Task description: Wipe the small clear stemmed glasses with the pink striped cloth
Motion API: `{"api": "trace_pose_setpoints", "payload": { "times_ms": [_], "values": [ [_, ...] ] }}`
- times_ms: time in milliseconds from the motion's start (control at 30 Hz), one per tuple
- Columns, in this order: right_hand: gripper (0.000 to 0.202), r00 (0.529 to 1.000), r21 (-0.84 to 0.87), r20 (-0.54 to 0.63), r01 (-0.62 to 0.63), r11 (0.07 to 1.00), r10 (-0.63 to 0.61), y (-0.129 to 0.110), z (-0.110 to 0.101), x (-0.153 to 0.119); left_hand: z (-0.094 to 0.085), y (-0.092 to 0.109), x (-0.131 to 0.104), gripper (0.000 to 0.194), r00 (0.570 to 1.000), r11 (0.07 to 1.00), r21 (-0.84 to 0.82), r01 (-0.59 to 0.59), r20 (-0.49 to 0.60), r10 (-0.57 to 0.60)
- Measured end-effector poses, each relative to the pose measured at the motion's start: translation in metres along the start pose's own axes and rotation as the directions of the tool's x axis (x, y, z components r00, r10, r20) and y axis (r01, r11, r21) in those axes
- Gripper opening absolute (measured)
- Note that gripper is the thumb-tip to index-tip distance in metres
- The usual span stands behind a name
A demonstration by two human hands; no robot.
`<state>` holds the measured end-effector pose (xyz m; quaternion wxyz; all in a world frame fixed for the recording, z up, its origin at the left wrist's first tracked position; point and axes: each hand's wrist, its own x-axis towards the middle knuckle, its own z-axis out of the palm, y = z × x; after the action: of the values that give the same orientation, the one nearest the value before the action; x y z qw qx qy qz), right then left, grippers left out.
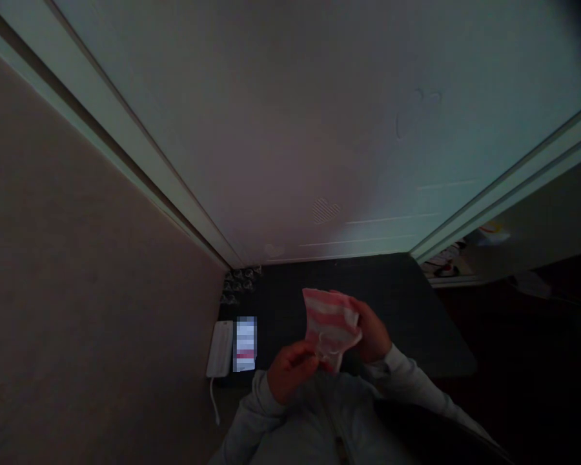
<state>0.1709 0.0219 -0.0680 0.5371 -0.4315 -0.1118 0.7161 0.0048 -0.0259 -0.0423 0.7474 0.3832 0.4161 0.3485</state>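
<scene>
A pink-and-white striped pouch or bag (332, 316) is held up in front of my chest, above the dark table. My right hand (374, 332) grips its right side, with the fingers partly hidden behind it. At its lower left edge, the fingers of my left hand (293, 371) are closed in a pinch. A small clear or shiny piece (326, 349) shows near those fingertips, too dim to name. What is inside the pouch, if anything, cannot be seen.
On the dark table (275, 290), a phone with a lit, blurred screen (245, 342) lies beside a white power strip (220, 349) with a cord. Several small clear objects (242, 279) sit in the back left corner. A pale panel with heart shapes (325, 210) rises behind; a wall (101, 290) borders the left.
</scene>
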Motion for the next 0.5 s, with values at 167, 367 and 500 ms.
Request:
{"api": "trace_pose_setpoints", "payload": {
  "times_ms": [167,367,500],
  "values": [
    [0.032,0.999,0.115,-0.029,-0.027,0.993,0.03,-0.009,0.004,0.001,-0.001,-0.006,0.005,0.033,0.996,0.999,-0.028,0.015,-0.088,-0.018],
    [0.032,0.964,0.205,0.175,-0.237,0.95,0.203,-0.003,0.031,-0.025,-0.008,-0.018,0.02,0.032,0.962,0.998,-0.022,-0.062,-0.269,0.054],
    [0.029,0.914,0.233,0.287,-0.358,0.904,0.288,-0.001,0.045,-0.037,-0.014,-0.026,0.025,0.033,0.916,0.992,-0.032,-0.121,-0.389,0.099]
  ]
}}
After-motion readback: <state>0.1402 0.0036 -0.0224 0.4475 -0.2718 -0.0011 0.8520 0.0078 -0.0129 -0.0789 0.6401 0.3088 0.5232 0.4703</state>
